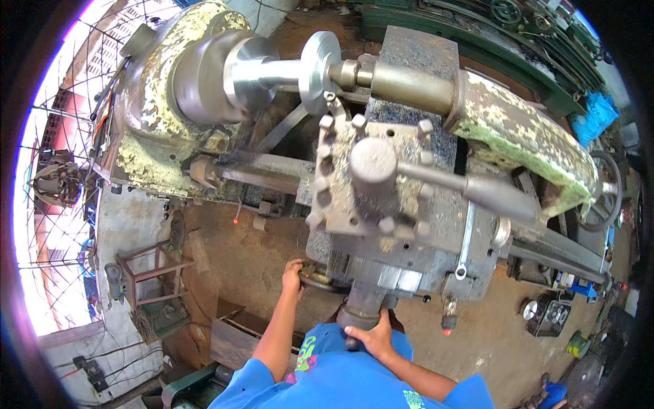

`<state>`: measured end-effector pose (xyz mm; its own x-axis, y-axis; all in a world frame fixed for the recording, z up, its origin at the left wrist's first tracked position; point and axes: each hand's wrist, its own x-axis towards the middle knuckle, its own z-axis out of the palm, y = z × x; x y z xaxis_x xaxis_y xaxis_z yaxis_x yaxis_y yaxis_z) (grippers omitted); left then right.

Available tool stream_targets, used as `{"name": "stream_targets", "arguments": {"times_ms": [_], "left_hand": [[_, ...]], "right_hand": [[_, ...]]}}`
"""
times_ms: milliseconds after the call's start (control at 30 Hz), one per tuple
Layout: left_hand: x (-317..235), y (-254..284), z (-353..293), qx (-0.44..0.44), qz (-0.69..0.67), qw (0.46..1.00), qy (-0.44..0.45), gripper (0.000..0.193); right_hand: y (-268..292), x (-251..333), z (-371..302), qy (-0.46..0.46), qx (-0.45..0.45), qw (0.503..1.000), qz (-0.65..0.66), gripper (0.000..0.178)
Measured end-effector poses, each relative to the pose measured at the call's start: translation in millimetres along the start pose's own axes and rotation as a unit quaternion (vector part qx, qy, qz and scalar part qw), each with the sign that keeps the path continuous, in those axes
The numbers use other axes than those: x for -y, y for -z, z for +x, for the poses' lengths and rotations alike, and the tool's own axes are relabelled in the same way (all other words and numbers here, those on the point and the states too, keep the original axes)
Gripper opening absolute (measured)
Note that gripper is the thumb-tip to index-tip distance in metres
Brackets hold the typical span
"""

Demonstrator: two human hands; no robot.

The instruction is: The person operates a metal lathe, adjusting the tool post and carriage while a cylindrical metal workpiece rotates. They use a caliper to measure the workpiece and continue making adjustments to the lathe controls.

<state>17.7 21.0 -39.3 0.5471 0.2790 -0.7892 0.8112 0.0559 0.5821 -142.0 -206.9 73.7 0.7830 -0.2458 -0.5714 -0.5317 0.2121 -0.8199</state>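
In front of me stands a metal lathe. My left hand [291, 278] is closed around the rim of the carriage handwheel [321, 281]. My right hand [375, 338] grips the cross-slide handle [357, 317], close to my body; part of its fingers is hidden behind it. Beyond the hands sits the square tool post [340, 198], strewn with metal chips, with a long clamping lever [470, 187] pointing right. Its cutting tool [331, 99] is at the edge of a shiny flanged shaft [319, 71]. The chuck [204, 78] holding that shaft looks smeared by rotation.
The tailstock [524, 126] supports the shaft's right end with a centre [347, 72]. A wrench [466, 242] lies on the carriage's right side. At left are a metal stand [155, 269] and a wire-mesh window [58, 225]. A green machine bed [470, 58] stands behind.
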Motion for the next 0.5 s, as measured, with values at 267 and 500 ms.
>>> {"name": "stream_targets", "arguments": {"times_ms": [267,500], "left_hand": [[10,3,18,-0.080,-0.072,0.993,0.058,0.017],[46,27,49,0.013,-0.127,0.992,-0.024,0.042]], "right_hand": [[16,4,13,-0.033,0.086,0.995,-0.031,0.090],[26,-37,23,-0.014,0.192,0.978,0.083,0.099]]}}
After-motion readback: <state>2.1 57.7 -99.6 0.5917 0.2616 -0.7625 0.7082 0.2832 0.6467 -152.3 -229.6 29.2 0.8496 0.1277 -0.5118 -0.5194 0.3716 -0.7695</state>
